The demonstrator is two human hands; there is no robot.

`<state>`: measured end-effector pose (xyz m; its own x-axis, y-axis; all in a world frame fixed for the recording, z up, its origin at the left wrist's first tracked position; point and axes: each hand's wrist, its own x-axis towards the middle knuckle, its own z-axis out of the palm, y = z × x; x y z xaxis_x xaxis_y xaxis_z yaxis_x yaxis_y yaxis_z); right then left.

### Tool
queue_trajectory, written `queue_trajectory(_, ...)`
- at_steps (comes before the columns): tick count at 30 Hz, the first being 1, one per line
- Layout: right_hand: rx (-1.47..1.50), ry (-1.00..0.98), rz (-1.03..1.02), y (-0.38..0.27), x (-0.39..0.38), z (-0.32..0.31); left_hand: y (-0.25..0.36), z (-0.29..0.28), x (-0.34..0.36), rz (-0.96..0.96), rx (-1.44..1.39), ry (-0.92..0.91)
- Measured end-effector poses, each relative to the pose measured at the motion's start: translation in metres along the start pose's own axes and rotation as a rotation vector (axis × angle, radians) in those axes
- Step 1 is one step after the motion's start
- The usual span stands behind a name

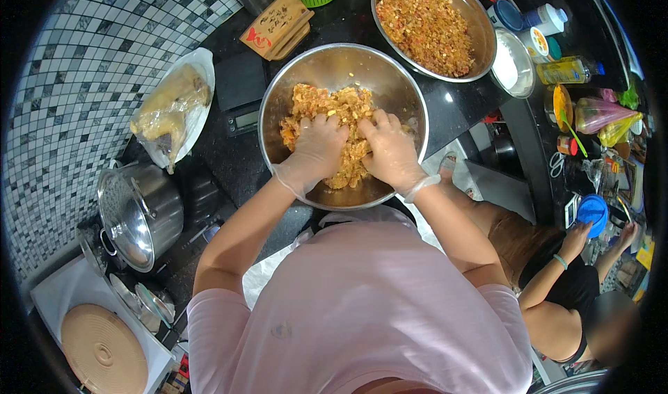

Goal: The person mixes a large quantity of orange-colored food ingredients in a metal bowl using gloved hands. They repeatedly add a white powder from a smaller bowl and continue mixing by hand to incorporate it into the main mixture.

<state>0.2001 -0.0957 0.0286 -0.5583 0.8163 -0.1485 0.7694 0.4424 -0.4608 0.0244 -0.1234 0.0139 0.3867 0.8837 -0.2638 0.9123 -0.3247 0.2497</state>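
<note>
In front of me stands a wide stainless steel mixing bowl [381, 72]. In it lies a crumbly, orange-brown mixture [332, 102] with pale nuts or seeds through it. Both my hands wear clear plastic gloves. My left hand [321, 148] presses into the middle of the mixture, its fingers curled around a clump. Beside it, my right hand [391, 149] digs in from the right with bent fingers closed on the same mixture. Some of the fingertips are sunk out of sight.
A second steel bowl [488, 54] of similar mixture stands at the far right, by a bowl of white powder [513, 63]. Left are a kitchen scale [243, 121], a wrapped whole bird [174, 109] and a large pot [158, 206]. Another person [557, 283] holds a blue lid-like object [593, 214].
</note>
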Motion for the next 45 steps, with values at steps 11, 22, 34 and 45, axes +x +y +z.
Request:
queue_trajectory(11,0.025,-0.267,0.086,0.045,0.103,0.012,-0.035,-0.013,0.042,-0.082,-0.385,-0.13)
queue_trajectory(22,0.726,-0.194,0.465,0.06,0.06,-0.013,-0.077,-0.018,0.029,-0.576,-0.967,0.105)
queue_trajectory(34,0.646,-0.197,0.368,0.057,0.115,0.044,-0.07,0.003,0.129,-0.47,-0.801,-0.224)
queue_trajectory(45,0.366,0.325,-0.058,0.001,0.044,-0.003,-0.051,-0.052,0.058,-0.093,-0.898,0.074)
